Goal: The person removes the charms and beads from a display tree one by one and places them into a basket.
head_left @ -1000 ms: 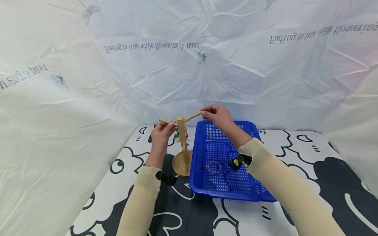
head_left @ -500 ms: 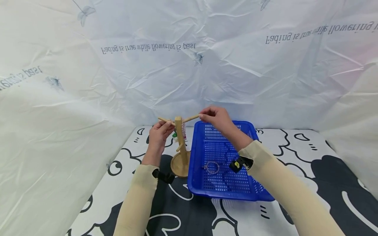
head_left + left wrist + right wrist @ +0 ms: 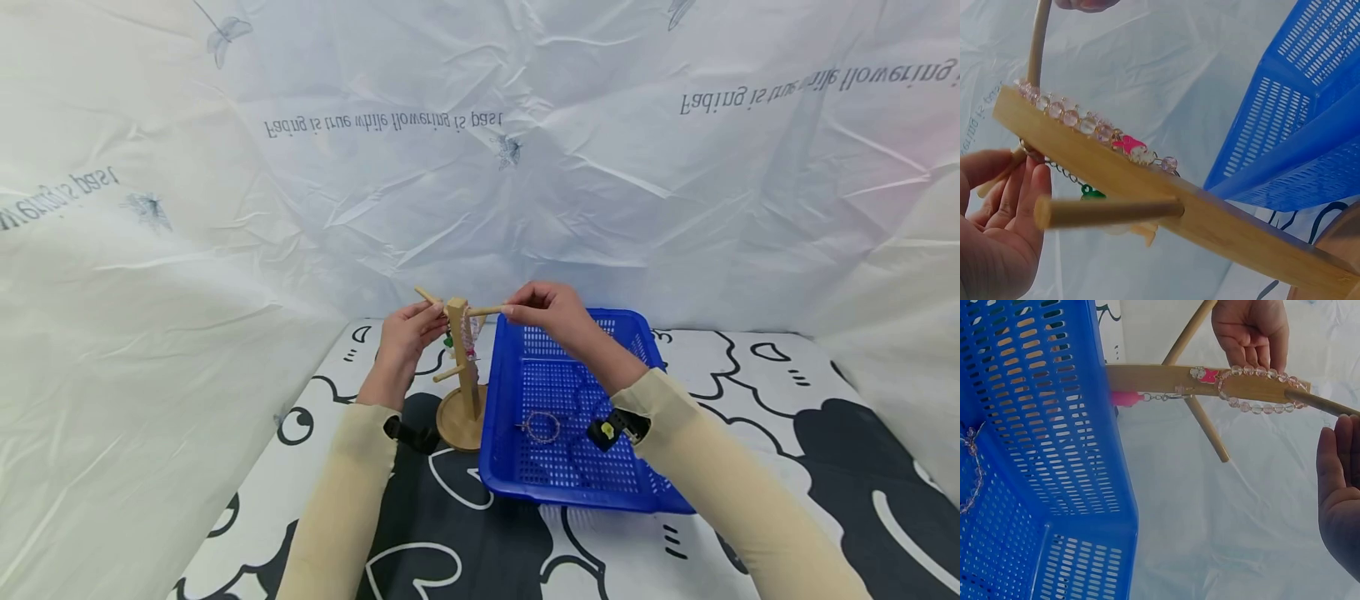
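Observation:
A wooden jewelry stand [image 3: 468, 375] with a round base and several pegs stands left of the basket. My left hand [image 3: 405, 342] pinches an upper peg close to the post, beside a chain with a green charm [image 3: 1091, 192] hanging there. With thumb and fingers, my right hand [image 3: 551, 310] holds the tip of the opposite upper peg [image 3: 1319, 402]. From that peg hangs a bracelet [image 3: 1260, 407] of clear and pale pink beads with a bright pink charm [image 3: 1132, 145]. A lower peg [image 3: 1110, 212] juts out bare. A pink pendant [image 3: 1125, 398] on a clasp shows beside the post.
A blue perforated basket [image 3: 491, 433] stands right of the stand, under my right forearm. Inside lies another beaded bracelet [image 3: 542, 427]. The table cloth [image 3: 420, 533] has black and white cartoon prints. A white printed plastic sheet [image 3: 420, 200] hangs behind.
The stand's post has turned: the right peg has swung toward me with my right hand, the left peg has swung away, and a lower peg has come into view at left.

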Motion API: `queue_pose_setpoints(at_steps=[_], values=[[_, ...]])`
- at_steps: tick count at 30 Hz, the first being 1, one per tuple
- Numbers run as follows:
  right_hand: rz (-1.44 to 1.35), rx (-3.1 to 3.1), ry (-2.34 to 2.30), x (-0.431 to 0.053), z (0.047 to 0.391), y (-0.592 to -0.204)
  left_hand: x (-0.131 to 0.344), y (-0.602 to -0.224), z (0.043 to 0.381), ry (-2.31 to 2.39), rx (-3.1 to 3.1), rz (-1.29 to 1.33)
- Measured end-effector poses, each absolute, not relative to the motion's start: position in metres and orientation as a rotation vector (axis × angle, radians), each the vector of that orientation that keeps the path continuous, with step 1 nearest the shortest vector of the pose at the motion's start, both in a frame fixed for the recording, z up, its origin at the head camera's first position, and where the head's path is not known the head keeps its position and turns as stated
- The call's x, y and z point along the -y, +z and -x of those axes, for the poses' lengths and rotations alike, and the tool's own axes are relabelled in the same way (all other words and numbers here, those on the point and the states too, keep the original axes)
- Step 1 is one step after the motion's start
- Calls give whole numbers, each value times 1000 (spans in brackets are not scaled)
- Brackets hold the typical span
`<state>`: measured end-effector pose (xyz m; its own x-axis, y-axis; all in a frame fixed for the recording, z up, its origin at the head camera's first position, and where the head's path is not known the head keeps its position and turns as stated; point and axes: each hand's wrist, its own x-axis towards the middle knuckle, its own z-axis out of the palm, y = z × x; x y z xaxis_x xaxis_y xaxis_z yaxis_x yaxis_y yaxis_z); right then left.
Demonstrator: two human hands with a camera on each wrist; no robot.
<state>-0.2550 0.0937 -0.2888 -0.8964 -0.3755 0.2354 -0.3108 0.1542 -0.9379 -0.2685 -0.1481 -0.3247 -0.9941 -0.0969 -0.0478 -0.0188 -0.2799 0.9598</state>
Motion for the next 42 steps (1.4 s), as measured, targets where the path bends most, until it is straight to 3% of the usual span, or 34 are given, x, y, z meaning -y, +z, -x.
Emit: queue_pose_setpoints(at_steps=[18, 42], values=[[976, -2405, -1745, -54, 226, -288, 144, -318, 286, -2380, 2119, -83], [915, -2419, -1850, -33, 213, -293, 148, -322, 292, -2452, 2171, 80]])
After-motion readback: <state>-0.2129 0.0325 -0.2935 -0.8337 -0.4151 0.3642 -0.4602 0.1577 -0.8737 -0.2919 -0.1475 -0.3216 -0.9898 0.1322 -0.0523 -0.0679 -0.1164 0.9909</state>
